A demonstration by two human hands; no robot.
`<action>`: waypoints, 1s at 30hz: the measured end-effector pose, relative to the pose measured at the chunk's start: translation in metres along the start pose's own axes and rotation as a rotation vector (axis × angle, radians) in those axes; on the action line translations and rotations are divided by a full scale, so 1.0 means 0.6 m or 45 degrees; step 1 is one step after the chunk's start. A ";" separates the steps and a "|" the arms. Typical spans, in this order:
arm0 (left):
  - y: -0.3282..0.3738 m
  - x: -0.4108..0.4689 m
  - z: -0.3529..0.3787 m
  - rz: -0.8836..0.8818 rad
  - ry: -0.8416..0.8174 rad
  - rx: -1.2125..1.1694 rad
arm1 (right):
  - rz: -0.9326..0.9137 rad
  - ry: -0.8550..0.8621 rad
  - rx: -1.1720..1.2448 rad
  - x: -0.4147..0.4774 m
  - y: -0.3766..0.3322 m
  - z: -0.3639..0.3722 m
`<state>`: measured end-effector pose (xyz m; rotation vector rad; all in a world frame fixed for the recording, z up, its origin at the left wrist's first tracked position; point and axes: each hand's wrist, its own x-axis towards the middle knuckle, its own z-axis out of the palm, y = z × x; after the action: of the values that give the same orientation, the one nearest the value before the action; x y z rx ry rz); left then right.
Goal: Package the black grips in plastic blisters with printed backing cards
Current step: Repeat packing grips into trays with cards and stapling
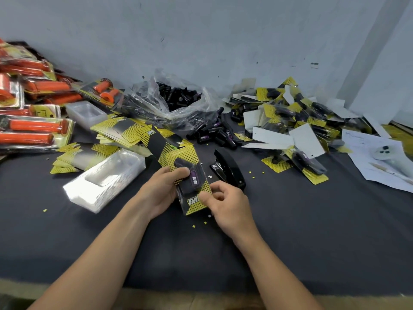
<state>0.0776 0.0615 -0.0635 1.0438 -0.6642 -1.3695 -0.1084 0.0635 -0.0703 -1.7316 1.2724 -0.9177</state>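
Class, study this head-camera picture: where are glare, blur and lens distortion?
Head view: glare whitens the stack of clear blisters; the orange packs at left are smeared; the wide lens bows the edge of the table; the package between left hand and right hand is readable.

This was a small hand-packing workshop. I worked at a table [312, 231] covered in dark cloth, set against a bare, scuffed wall [201, 30]. Supplies lay in bulk around me: a stack of clear blisters [105, 180], fanned yellow-and-black cards [120, 133], a plastic bag [145, 97] spilling black grips [178, 97]. Finished packs [297, 117] were heaped loose on my right, and packs of orange grips [33, 126] were piled on my left. A black stapler [228, 168] and loose sheets of paper [366, 153] lay among small yellow paper bits [194, 226].
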 end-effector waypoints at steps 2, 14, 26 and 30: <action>-0.001 -0.001 0.000 0.005 -0.063 0.025 | 0.001 -0.059 -0.043 0.000 -0.003 0.001; -0.018 0.016 -0.008 0.124 -0.099 0.141 | 0.138 0.016 -0.313 0.016 -0.015 0.025; -0.010 0.014 0.001 0.154 -0.035 0.103 | 0.315 0.466 -0.130 0.079 -0.013 -0.039; -0.009 0.013 -0.002 0.158 -0.036 0.096 | 0.362 0.022 -0.579 0.114 -0.027 -0.043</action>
<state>0.0771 0.0546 -0.0701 1.0268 -0.7936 -1.2618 -0.1082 -0.0040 -0.0378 -1.8100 1.7868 -0.5035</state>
